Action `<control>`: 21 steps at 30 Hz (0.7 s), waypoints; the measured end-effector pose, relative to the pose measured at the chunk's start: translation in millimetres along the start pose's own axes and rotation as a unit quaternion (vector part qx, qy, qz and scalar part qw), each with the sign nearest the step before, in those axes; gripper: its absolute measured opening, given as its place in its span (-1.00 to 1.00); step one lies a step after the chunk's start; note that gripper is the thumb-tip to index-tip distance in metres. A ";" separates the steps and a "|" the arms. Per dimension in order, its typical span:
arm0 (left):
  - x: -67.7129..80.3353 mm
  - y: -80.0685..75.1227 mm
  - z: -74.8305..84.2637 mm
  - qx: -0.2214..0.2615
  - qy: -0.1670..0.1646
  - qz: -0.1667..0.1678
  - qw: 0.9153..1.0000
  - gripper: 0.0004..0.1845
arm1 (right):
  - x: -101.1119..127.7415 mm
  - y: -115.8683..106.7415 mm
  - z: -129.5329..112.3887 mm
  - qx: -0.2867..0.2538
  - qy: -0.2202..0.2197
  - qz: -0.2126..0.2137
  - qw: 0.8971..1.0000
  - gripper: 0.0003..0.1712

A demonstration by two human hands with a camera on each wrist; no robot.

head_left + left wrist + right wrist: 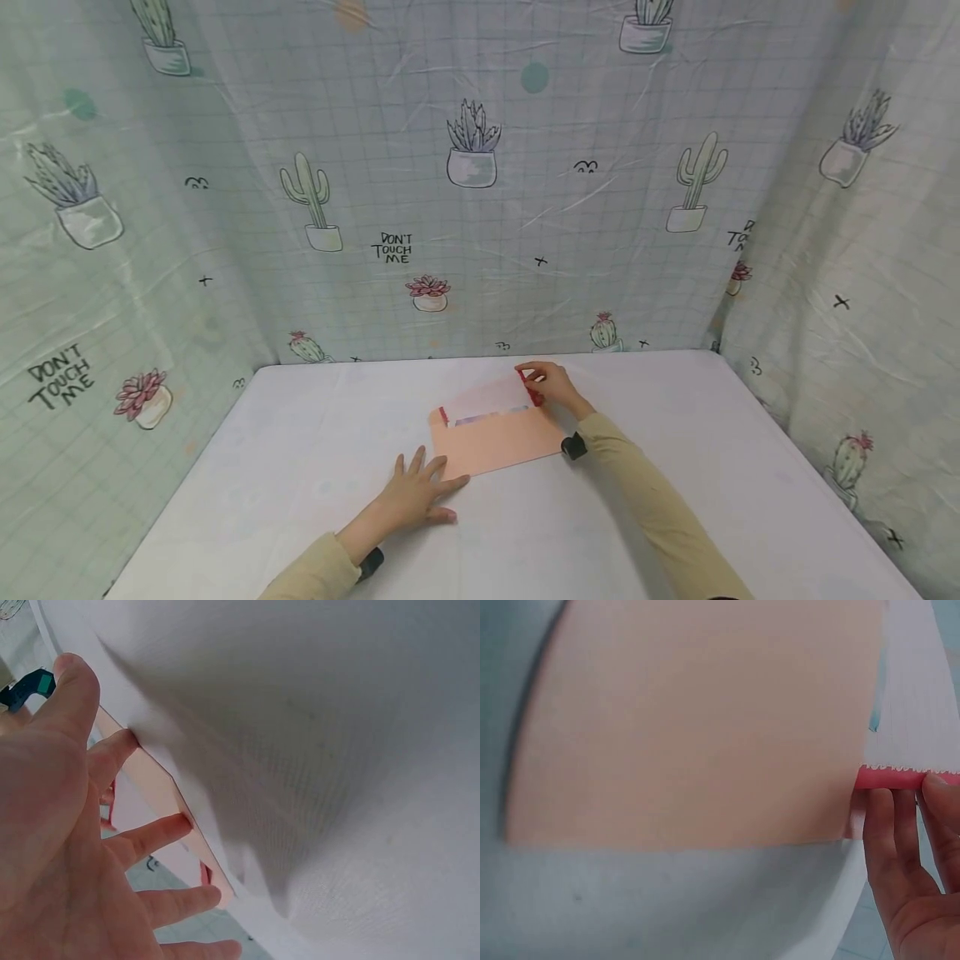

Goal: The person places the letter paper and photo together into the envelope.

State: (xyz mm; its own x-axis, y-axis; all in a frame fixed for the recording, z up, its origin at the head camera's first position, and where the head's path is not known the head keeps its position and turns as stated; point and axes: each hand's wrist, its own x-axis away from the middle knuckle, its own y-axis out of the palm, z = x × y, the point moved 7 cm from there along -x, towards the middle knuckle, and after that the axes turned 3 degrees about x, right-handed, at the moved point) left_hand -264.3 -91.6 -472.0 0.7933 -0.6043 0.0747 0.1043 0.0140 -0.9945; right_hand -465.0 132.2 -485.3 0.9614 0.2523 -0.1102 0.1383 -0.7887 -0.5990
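Peach envelope (501,442) under flat left hand (414,497), right hand (551,385) pinching red strip (529,390).

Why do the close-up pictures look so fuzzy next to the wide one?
Head view: even light, sharp, edges bent by a wide lens. Right wrist view: the envelope fills the frame, too near to focus. Left wrist view: the left hand looms blurred, with a soft shadow on the table.
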 end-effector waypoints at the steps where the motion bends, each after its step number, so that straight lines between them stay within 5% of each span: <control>1: 0.1 -0.1 0.1 0.003 0.000 -0.001 1.000 -0.35 | -0.2 1.8 1.4 -0.006 0.012 -0.003 1.000 -0.67; 4: -0.1 0.3 0.3 0.002 0.001 -0.001 1.000 -0.35 | 0.0 5.0 4.2 0.009 0.046 -0.003 0.999 -0.68; 15: -0.2 2.1 -0.5 -0.014 0.003 0.003 1.000 -0.35 | 4.5 2.4 -5.1 0.026 0.034 -0.006 0.999 -0.84; 21: 0.0 4.9 -2.4 -0.020 -0.001 -0.002 1.000 -0.35 | 3.4 3.4 -3.9 -0.019 -0.021 -0.038 0.999 -0.85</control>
State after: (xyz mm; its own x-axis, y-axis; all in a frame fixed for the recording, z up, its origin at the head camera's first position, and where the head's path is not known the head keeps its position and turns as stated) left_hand -265.3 -93.4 -477.0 0.7942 -0.6025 0.0788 0.0835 -0.0202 -0.9963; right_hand -460.4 128.2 -484.7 0.9368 0.3352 -0.1000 0.2200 -0.7867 -0.5768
